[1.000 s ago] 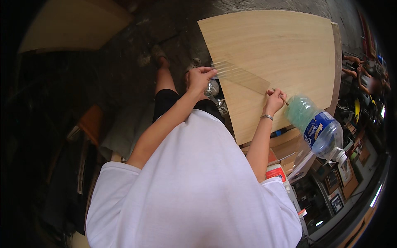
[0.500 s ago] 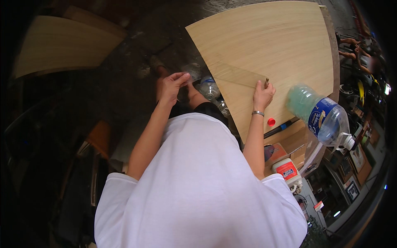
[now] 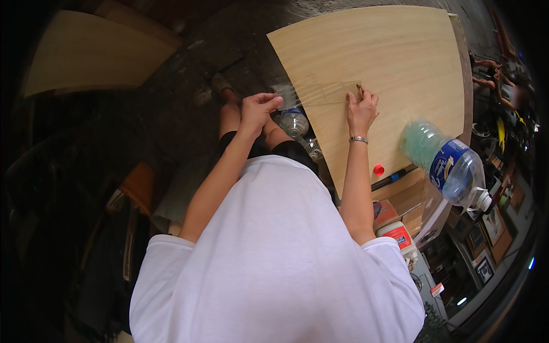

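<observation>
My left hand (image 3: 258,112) is closed, thumb and finger pinching the near end of a clear, see-through strip (image 3: 325,93). The strip stretches rightward over a pale plywood board (image 3: 394,51), and its edges are hard to make out. At the strip's other end, my right hand (image 3: 362,112) hovers over or rests on the board; I cannot tell which. Its fingers grip a small brass-coloured, stick-like piece (image 3: 359,87), mostly hidden by the fingertips. A metal band circles the right wrist.
On the board's right side lies a large clear bottle (image 3: 452,166) with a blue label. A red cap (image 3: 378,170) and a dark pen-like tool (image 3: 392,179) sit near my right forearm. Below them is a white container with a red label (image 3: 397,233). Bottles (image 3: 294,122) stand by my legs.
My right hand has moved farther away over the board, carrying the brass-coloured piece. My left hand has shifted right and slightly up, and the clear strip has moved along with both hands.
</observation>
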Demonstrator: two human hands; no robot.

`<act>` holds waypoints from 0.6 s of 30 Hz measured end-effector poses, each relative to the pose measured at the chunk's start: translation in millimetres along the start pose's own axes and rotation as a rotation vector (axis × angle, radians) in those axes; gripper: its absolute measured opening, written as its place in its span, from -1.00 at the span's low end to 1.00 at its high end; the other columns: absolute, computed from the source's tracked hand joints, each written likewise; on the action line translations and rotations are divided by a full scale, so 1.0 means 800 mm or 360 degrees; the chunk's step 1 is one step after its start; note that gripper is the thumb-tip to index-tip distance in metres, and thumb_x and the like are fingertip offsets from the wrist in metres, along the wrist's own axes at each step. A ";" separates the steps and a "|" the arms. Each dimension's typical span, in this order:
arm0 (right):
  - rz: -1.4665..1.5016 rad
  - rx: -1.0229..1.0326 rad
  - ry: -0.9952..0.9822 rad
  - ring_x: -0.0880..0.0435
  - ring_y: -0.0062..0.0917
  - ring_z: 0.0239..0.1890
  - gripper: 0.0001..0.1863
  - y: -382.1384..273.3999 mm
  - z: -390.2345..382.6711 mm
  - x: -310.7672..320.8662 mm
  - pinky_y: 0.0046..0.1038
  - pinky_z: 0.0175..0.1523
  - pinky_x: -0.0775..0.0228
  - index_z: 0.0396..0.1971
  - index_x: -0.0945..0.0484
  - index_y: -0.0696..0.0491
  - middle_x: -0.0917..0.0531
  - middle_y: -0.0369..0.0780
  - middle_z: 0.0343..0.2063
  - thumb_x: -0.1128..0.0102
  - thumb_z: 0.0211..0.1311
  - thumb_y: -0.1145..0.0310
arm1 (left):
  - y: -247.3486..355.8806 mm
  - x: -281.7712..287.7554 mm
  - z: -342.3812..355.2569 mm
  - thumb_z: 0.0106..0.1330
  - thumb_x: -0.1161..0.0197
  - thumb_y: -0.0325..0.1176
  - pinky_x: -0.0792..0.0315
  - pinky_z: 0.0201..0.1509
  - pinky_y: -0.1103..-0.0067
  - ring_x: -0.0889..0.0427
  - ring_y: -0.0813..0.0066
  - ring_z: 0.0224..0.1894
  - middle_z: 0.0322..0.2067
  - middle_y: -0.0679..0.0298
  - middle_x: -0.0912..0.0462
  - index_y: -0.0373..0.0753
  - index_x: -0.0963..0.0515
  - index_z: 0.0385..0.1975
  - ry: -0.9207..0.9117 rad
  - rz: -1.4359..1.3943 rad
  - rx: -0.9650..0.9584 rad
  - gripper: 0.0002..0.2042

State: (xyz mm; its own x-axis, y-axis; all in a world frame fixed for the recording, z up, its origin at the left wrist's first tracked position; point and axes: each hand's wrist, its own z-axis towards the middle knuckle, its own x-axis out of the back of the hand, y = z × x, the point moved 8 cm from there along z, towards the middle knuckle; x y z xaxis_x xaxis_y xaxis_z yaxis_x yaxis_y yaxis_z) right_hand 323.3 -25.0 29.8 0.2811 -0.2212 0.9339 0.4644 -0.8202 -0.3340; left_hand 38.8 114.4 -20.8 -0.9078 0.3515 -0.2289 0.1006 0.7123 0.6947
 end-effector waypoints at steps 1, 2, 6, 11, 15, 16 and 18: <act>-0.0019 0.0018 -0.0008 -0.51 -0.34 0.08 -0.53 -0.004 0.001 -0.001 -0.20 0.22 -0.15 0.05 -0.55 0.01 -0.52 -0.18 0.00 -0.34 0.14 0.17 | -0.003 0.001 0.002 0.17 -0.43 -0.45 -0.48 -0.25 0.70 -0.61 0.64 -0.39 -0.40 0.28 -0.71 -0.40 -0.67 -0.27 0.0021 0.0010 -0.0011 -0.81; -0.0036 0.0037 -0.0016 -0.51 -0.34 0.08 -0.53 -0.007 0.002 -0.001 -0.21 0.21 -0.15 0.05 -0.55 0.01 -0.52 -0.18 0.00 -0.34 0.14 0.17 | -0.004 0.001 0.004 0.18 -0.42 -0.46 -0.49 -0.25 0.70 -0.61 0.63 -0.39 -0.40 0.27 -0.71 -0.41 -0.67 -0.27 0.0024 0.0028 -0.0046 -0.81; -0.0017 0.0091 -0.0033 -0.50 -0.34 0.08 -0.53 -0.011 0.005 -0.005 -0.20 0.20 -0.17 0.04 -0.56 0.01 -0.52 -0.17 -0.01 -0.35 0.14 0.17 | -0.019 0.009 0.011 0.18 -0.43 -0.46 -0.48 -0.29 0.71 -0.59 0.64 -0.42 -0.40 0.27 -0.70 -0.43 -0.66 -0.28 0.0121 0.0157 -0.0072 -0.81; 0.0220 0.0178 0.0120 -0.59 -0.33 -0.11 -0.69 -0.014 0.009 0.004 -0.35 -0.02 -0.36 -0.07 -0.60 0.07 -0.53 -0.14 -0.06 -0.25 0.21 0.29 | -0.036 0.007 0.014 0.14 -0.45 -0.46 -0.44 -0.37 0.72 -0.56 0.67 -0.47 -0.45 0.29 -0.69 -0.44 -0.67 -0.30 0.0271 0.0308 -0.0078 -0.80; 0.0955 0.0219 0.0171 -0.57 -0.46 -0.29 -0.78 -0.016 0.005 0.026 -0.50 -0.23 -0.37 -0.20 -0.60 0.13 -0.56 -0.17 -0.24 -0.04 0.33 0.34 | -0.040 -0.005 0.017 0.13 -0.46 -0.46 -0.42 -0.39 0.72 -0.54 0.67 -0.49 -0.47 0.30 -0.68 -0.45 -0.67 -0.29 0.0351 0.0339 -0.0122 -0.79; 0.1056 0.0247 0.0090 -0.55 -0.51 -0.32 -0.74 -0.021 0.003 0.028 -0.51 -0.24 -0.36 -0.22 -0.59 0.14 -0.56 -0.19 -0.31 0.01 0.38 0.28 | -0.041 -0.006 0.017 0.14 -0.46 -0.46 -0.42 -0.39 0.72 -0.54 0.68 -0.49 -0.48 0.31 -0.68 -0.45 -0.67 -0.29 0.0358 0.0376 -0.0111 -0.79; 0.1229 0.0332 -0.0043 -0.51 -0.60 -0.37 -0.63 -0.031 -0.002 0.035 -0.54 -0.25 -0.32 -0.28 -0.58 0.15 -0.56 -0.24 -0.45 0.10 0.48 0.17 | -0.042 -0.008 0.017 0.14 -0.45 -0.46 -0.42 -0.39 0.72 -0.54 0.68 -0.49 -0.48 0.30 -0.68 -0.44 -0.67 -0.28 0.0322 0.0285 -0.0117 -0.78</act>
State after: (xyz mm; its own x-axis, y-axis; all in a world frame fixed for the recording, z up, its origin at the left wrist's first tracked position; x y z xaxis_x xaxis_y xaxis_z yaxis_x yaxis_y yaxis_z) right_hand 318.3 -11.3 64.2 0.6064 -0.6712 0.4263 0.2766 -0.3245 -0.9045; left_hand 46.8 96.1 -51.8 -0.9419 0.3339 0.0375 0.2434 0.6011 0.7612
